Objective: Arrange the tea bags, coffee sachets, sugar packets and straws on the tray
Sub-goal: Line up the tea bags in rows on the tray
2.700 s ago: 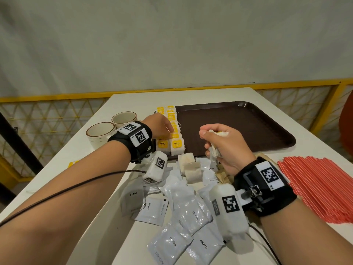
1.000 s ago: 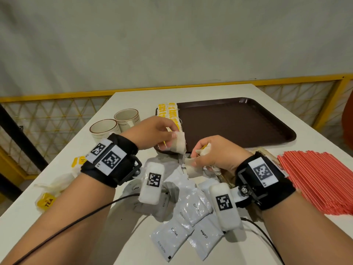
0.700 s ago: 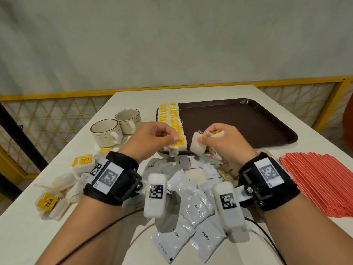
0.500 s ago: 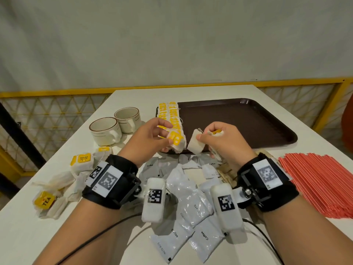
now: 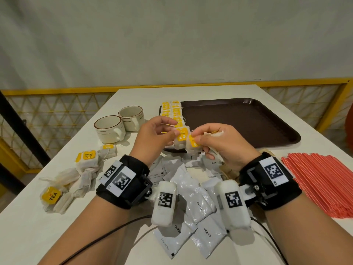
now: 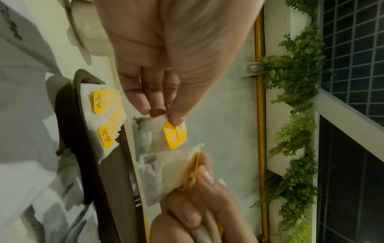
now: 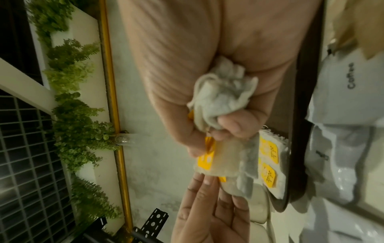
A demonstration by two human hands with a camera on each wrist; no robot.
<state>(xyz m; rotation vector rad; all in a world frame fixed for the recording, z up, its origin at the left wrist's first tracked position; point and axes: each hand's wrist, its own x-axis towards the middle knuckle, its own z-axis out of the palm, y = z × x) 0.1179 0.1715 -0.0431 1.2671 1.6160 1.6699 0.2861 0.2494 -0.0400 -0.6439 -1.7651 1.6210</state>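
Note:
My left hand (image 5: 174, 131) pinches a tea bag (image 5: 180, 137) by its top edge, yellow tag facing me; the pinch shows in the left wrist view (image 6: 173, 136). My right hand (image 5: 194, 139) pinches a second tea bag (image 5: 193, 143) right beside it and keeps a crumpled bunch of tea bags (image 7: 222, 97) in its palm. Both bags hang over the near left corner of the brown tray (image 5: 248, 121). A double row of tea bags (image 5: 172, 111) lies along the tray's left edge.
Coffee sachets (image 5: 196, 203) lie in a heap under my wrists. Red straws (image 5: 321, 184) are stacked at the right. Loose tea bags (image 5: 76, 176) sit at the left, with two cups (image 5: 109, 127) behind them. A yellow railing runs behind the table.
Both hands rose from the pile with a tea bag each and came together by the tray's near left corner. The two bags now hang side by side, tags toward me.

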